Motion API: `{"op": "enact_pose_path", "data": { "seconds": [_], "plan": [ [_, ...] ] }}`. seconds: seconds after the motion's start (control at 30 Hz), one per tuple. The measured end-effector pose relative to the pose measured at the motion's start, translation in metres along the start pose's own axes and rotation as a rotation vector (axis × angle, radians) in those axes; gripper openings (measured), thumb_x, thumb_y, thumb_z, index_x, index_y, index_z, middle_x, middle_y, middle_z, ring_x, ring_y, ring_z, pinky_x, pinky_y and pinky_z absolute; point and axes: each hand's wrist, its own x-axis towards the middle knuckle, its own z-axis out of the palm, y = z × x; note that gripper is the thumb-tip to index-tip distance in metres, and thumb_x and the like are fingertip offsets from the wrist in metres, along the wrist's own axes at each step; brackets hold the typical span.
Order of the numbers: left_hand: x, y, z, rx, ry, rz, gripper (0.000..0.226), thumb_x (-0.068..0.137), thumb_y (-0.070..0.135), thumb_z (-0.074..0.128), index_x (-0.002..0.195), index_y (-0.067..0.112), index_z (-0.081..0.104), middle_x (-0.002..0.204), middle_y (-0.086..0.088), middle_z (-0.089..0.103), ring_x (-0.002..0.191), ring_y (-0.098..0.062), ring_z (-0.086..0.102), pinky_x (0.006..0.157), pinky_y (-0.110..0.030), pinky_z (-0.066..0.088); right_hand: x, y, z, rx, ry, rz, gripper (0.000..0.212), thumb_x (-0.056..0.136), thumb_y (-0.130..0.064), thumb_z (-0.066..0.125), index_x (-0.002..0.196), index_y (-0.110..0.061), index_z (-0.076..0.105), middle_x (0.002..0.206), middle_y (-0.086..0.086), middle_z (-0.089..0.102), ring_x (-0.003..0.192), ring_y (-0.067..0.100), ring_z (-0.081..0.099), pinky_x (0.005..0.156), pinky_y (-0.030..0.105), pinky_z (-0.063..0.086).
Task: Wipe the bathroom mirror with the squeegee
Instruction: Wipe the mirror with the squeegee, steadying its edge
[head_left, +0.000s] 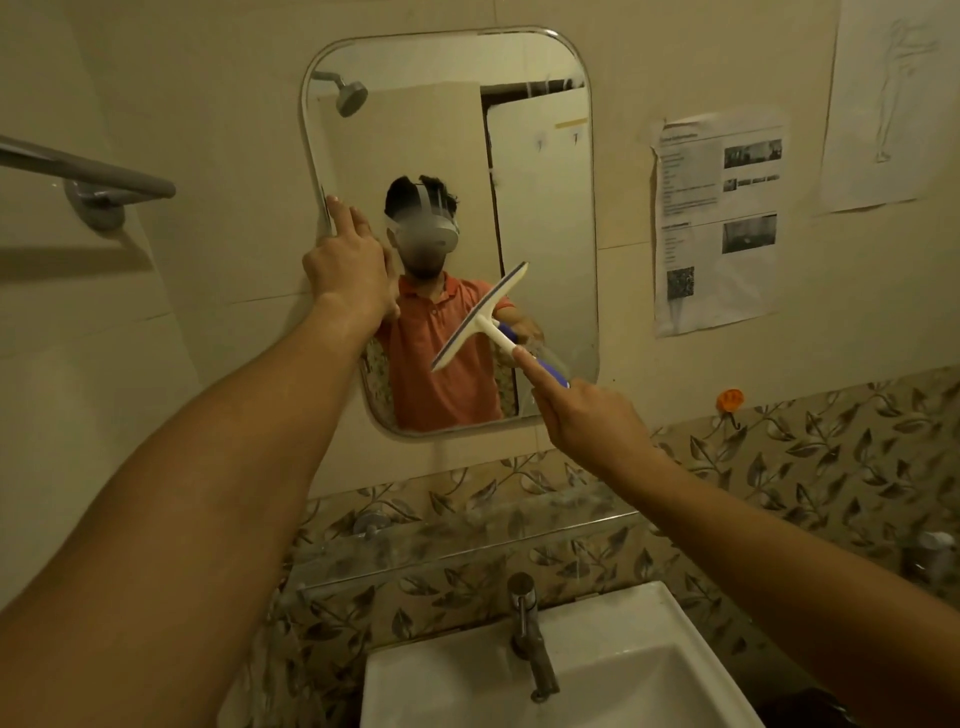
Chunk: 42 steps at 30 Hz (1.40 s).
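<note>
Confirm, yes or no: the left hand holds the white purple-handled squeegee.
No, the right hand grips the white purple-handled squeegee; the left hand rests on the left edge of the rounded wall mirror.

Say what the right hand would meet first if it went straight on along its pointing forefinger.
Probably the mirror: the right hand points its forefinger along the squeegee, up-left at the glass. Depth is unclear.

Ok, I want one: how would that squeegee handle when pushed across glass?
Probably light: the right hand holds the squeegee with a forefinger along its handle. Its plastic head looks stiff; the dark blade edge likely flexes against the mirror.
</note>
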Motion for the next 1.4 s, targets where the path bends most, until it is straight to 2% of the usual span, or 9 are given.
{"op": "enact_pose_path", "data": {
  "seconds": [0.1, 0.27, 0.37, 0.8, 0.9, 0.97, 1.03, 1.2, 1.4],
  "plan": [
    [-0.001, -0.001, -0.002, 0.002, -0.013, 0.004, 0.145, 0.057, 0.062, 0.09, 0.16, 0.007, 0.004, 0.166, -0.018, -0.003, 0.116, -0.035, 0.058, 0.076, -0.041, 0.052, -0.011, 0.002, 0.009, 0.017, 0.015, 0.031, 0.089, 0.103, -0.029, 0.054, 0.159, -0.04, -0.015, 0.059, -0.001, 0.033, 0.038, 0.005, 0.027, 0.036, 0.018, 0.021],
    [-0.001, -0.001, -0.003, 0.008, -0.02, 0.012, 0.148, 0.055, 0.063, 0.091, 0.16, 0.006, 0.004, 0.166, -0.018, -0.003, 0.114, -0.035, 0.059, 0.08, -0.042, 0.053, -0.044, 0.007, 0.028, 0.026, -0.013, 0.066, 0.097, 0.101, -0.023, 0.058, 0.158, -0.04, -0.019, 0.061, 0.006, 0.045, 0.039, 0.017, 0.042, 0.036, 0.032, 0.047],
    [-0.002, 0.0, -0.003, 0.012, -0.015, 0.014, 0.147, 0.055, 0.062, 0.091, 0.16, 0.006, 0.005, 0.166, -0.018, -0.002, 0.11, -0.034, 0.06, 0.074, -0.04, 0.051, -0.057, 0.012, 0.035, 0.02, -0.049, 0.1, 0.098, 0.1, -0.023, 0.061, 0.158, -0.038, -0.016, 0.062, 0.004, 0.043, 0.039, 0.013, 0.036, 0.036, 0.025, 0.036],
    [-0.005, 0.003, -0.007, -0.02, -0.014, -0.019, 0.144, 0.059, 0.06, 0.091, 0.161, 0.007, 0.003, 0.166, -0.017, -0.004, 0.104, -0.033, 0.062, 0.066, -0.038, 0.041, -0.114, 0.016, 0.045, 0.102, -0.191, 0.181, 0.079, 0.109, -0.04, 0.031, 0.147, -0.044, -0.039, 0.076, 0.0, 0.052, 0.053, 0.01, 0.05, 0.05, 0.025, 0.049],
    [-0.004, 0.003, -0.007, -0.019, -0.011, -0.019, 0.145, 0.058, 0.06, 0.091, 0.16, 0.007, 0.003, 0.166, -0.017, -0.004, 0.106, -0.035, 0.062, 0.066, -0.038, 0.042, -0.106, 0.014, 0.032, 0.157, -0.075, 0.197, 0.073, 0.108, -0.035, 0.04, 0.159, -0.04, -0.012, 0.067, -0.002, 0.049, 0.045, 0.008, 0.038, 0.042, 0.022, 0.031],
    [-0.003, 0.003, -0.006, -0.024, -0.01, -0.019, 0.145, 0.058, 0.059, 0.091, 0.16, 0.007, 0.004, 0.166, -0.018, -0.004, 0.106, -0.034, 0.062, 0.066, -0.037, 0.043, -0.092, 0.015, 0.021, 0.281, 0.045, 0.238, 0.07, 0.107, -0.029, 0.045, 0.161, -0.04, 0.002, 0.06, -0.002, 0.051, 0.042, 0.013, 0.041, 0.037, 0.031, 0.037],
    [-0.001, 0.003, -0.004, -0.021, -0.014, -0.02, 0.144, 0.058, 0.058, 0.091, 0.16, 0.006, 0.003, 0.166, -0.018, -0.004, 0.105, -0.034, 0.063, 0.065, -0.037, 0.042, -0.071, 0.015, 0.007, 0.432, 0.116, 0.325, 0.066, 0.107, -0.032, 0.041, 0.161, -0.044, 0.005, 0.062, 0.0, 0.056, 0.046, 0.018, 0.052, 0.044, 0.042, 0.05],
    [0.002, 0.004, 0.0, -0.012, 0.02, -0.016, 0.127, 0.073, 0.054, 0.084, 0.159, 0.005, 0.006, 0.166, -0.02, -0.002, 0.1, -0.032, 0.064, 0.062, -0.035, 0.042, -0.012, 0.012, -0.023, 0.687, 0.267, 0.599, 0.056, 0.109, -0.044, 0.034, 0.158, -0.053, 0.008, 0.073, 0.003, 0.062, 0.061, 0.02, 0.062, 0.055, 0.039, 0.057],
    [0.001, 0.001, 0.003, -0.018, 0.024, 0.012, 0.128, 0.072, 0.05, 0.086, 0.159, 0.002, 0.004, 0.165, -0.023, -0.002, 0.102, -0.035, 0.064, 0.068, -0.037, 0.046, 0.016, -0.003, -0.028, 0.68, 0.271, 0.672, 0.056, 0.109, -0.044, 0.032, 0.156, -0.053, 0.004, 0.077, 0.007, 0.061, 0.065, 0.023, 0.063, 0.062, 0.046, 0.059]
  ]
}}
